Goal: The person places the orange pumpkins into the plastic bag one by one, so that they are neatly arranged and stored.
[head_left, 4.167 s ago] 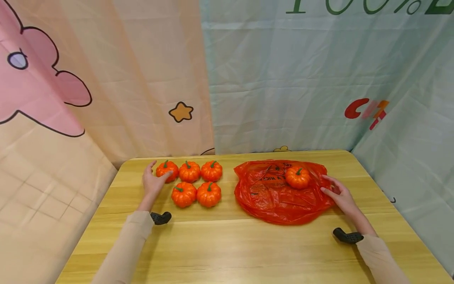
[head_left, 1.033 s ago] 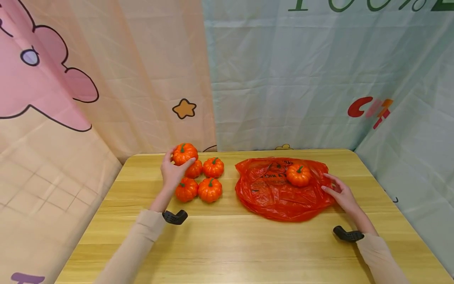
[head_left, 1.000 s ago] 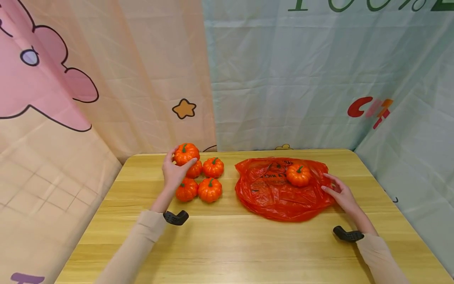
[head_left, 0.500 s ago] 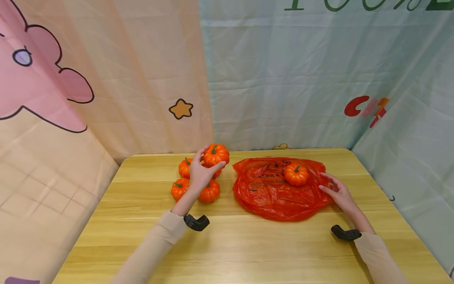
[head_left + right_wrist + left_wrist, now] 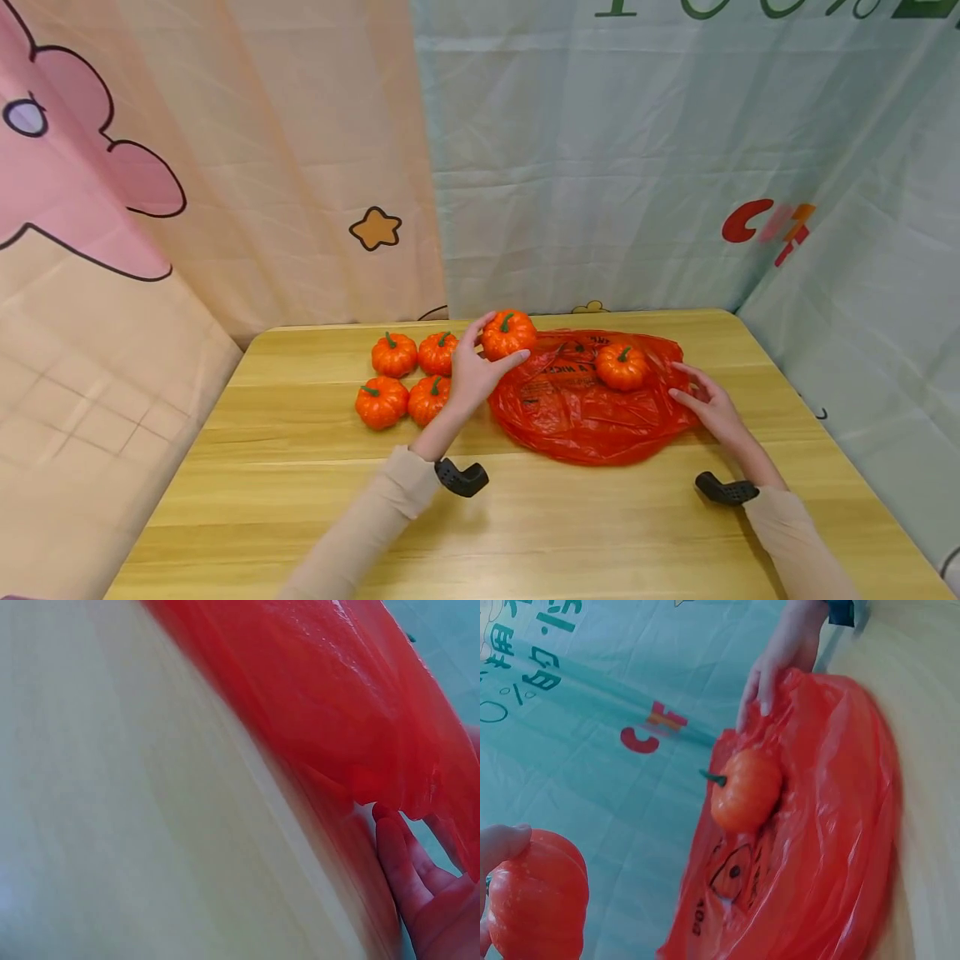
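Note:
My left hand (image 5: 474, 373) holds a small orange pumpkin (image 5: 509, 334) with a green stem between thumb and fingers, raised by the left edge of a red plastic bag (image 5: 570, 421). In the left wrist view, the held pumpkin (image 5: 540, 900) is at the lower left. Another pumpkin (image 5: 621, 367) rests on the bag's right half. My right hand (image 5: 712, 408) holds the bag's right edge, thumb and forefinger spread over it. The right wrist view has the bag's film (image 5: 337, 697) draped over the right hand (image 5: 427, 892), partly hiding its fingers.
Left of the bag, several pumpkins stand in two short rows: back left pumpkin (image 5: 394, 356), back right pumpkin (image 5: 437, 354), front left pumpkin (image 5: 381, 404) and front right pumpkin (image 5: 429, 400). The wooden table (image 5: 570, 533) ends at a printed curtain (image 5: 570, 167).
My left hand has picked up the back-left pumpkin from the rows and carried it rightward, over the others, to the bag's left edge. The right hand has stayed at the bag.

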The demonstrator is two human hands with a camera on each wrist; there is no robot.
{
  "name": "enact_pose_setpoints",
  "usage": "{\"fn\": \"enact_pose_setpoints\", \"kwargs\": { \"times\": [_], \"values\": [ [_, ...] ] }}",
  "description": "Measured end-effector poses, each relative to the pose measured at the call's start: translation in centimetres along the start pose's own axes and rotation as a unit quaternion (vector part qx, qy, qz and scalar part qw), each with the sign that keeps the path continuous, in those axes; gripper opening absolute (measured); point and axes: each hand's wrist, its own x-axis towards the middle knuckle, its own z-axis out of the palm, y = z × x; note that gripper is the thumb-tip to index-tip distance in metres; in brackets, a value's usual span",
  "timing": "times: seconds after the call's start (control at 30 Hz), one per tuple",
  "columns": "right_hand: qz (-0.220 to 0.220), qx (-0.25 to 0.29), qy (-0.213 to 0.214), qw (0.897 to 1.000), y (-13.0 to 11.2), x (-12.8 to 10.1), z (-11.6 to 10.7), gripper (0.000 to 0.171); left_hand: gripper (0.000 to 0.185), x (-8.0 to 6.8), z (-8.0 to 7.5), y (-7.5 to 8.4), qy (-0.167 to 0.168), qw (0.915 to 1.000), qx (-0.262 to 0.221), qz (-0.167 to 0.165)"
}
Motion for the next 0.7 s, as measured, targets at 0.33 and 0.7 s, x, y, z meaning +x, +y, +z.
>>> {"fn": "enact_pose_setpoints", "kwargs": {
  "times": [0.33, 0.7],
  "values": [
    [-0.006, 0.021, 0.002, 1.0, 0.3, 0.1, 0.1, 0.049, 0.072, -0.5, 3.9, -0.3, -0.049, 0.9985, 0.008, -0.022],
    [-0.002, 0.005, 0.0, 1.0, 0.1, 0.0, 0.0, 0.051, 0.072, -0.4, 7.7, -0.5, -0.079, 0.996, 0.014, -0.041]
  ]
}}
